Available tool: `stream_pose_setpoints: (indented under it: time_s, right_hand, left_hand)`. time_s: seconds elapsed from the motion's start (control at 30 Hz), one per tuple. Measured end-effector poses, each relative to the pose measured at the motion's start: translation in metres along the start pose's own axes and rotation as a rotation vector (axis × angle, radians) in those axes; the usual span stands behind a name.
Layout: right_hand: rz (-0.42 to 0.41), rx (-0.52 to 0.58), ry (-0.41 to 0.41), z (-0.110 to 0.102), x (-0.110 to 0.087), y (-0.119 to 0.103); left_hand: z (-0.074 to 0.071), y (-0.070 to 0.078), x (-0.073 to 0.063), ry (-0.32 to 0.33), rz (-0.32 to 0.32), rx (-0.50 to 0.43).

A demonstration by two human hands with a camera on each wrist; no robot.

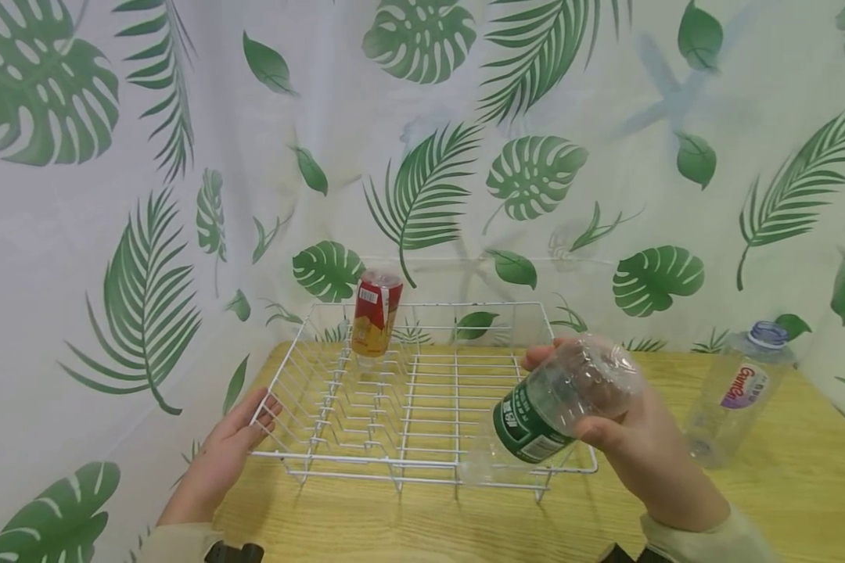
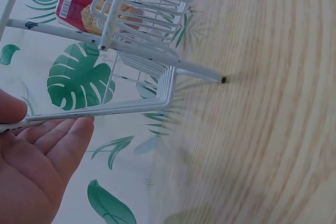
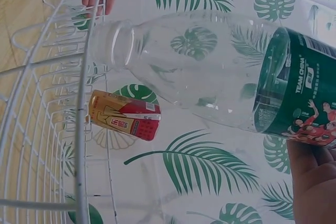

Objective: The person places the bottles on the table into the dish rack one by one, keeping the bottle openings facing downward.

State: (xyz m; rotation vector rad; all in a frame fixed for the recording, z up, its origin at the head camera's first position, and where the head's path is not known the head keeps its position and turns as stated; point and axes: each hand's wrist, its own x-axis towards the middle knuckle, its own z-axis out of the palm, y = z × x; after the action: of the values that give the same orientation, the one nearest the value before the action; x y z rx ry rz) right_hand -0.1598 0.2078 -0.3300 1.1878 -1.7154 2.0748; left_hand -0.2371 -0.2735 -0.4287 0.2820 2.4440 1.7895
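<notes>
The right hand [image 1: 641,438] has its grip curled around the base end of a green-labelled bottle [image 1: 556,403], tilted mouth-down over the wire rack's [image 1: 408,461] front right corner. The left hand [image 1: 228,450], fingers relaxed, touches the rack's left edge.

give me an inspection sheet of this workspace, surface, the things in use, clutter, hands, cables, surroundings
Surface: light wooden table, rack on it.
Things in use: white wire dish rack; clear green-label bottle, uncapped, held tilted, mouth down over the rack's near right corner; red and yellow bottle standing upside down in the rack's far left.
Clutter: capped clear bottle standing on the table, right of the rack.
Hands: left hand rests against the rack's left rim, fingers straight; right hand grips the green-label bottle.
Cables: nothing seen.
Surroundings: white leaf-print curtain behind and left of the table.
</notes>
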Motion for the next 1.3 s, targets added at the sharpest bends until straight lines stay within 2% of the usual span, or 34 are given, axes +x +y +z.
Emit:
stream_pose_setpoints:
  time_s: [0.2, 0.5, 0.8, 0.93, 1.2, 1.3]
  right_hand:
    - [0.018, 0.082, 0.006, 0.002, 0.018, -0.001]
    - [0.118, -0.072, 0.043, 0.006, 0.049, 0.008]
    - [0.205, -0.119, 0.061, 0.012, 0.085, 0.033]
    - [0.244, -0.2, 0.095, 0.017, 0.1, 0.044]
    - [0.303, -0.293, 0.131, 0.033, 0.128, 0.079]
    - [0.313, -0.279, 0.132, 0.043, 0.14, 0.093]
  left_hand:
    - [0.0, 0.0, 0.001, -0.004, -0.007, -0.005]
    - [-0.001, 0.0, 0.0, 0.001, -0.002, 0.004]
    - [-0.001, 0.001, 0.001, -0.001, 0.003, -0.004]
    - [-0.001, 0.0, 0.0, 0.001, 0.002, -0.006]
    - [-0.001, 0.0, 0.002, -0.001, 0.004, 0.006]
    - [-0.001, -0.001, 0.001, 0.0, 0.011, 0.008]
